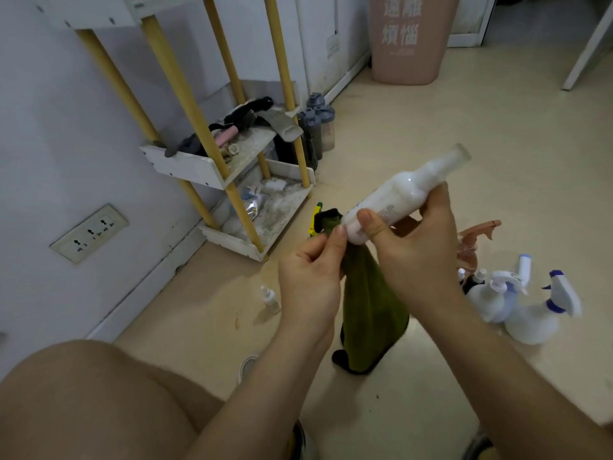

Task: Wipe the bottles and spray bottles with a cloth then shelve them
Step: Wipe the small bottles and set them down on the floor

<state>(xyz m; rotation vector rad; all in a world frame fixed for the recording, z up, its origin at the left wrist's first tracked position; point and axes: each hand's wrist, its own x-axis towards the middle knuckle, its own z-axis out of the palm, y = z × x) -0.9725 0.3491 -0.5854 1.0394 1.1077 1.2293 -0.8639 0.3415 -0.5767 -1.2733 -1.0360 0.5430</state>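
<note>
Beside the shelf rack (185, 167), a white bottle (394, 200) meets the cloth (368, 293)

Held tilted in the air to the rack's right, the white bottle lies in the grip of the person's right hand (421, 254), thumb curled over its lower end. The left hand (308, 280) pinches the top of the green cloth against the bottle's base, and the rest of the cloth hangs down. Farther right of the rack, white spray bottles (530, 317) and a pink one (477, 230) cluster on the floor. A small bottle (268, 297) stands in front of the rack, grey-capped bottles (318, 127) behind it, and a pink bin (409, 41) beyond.
</note>
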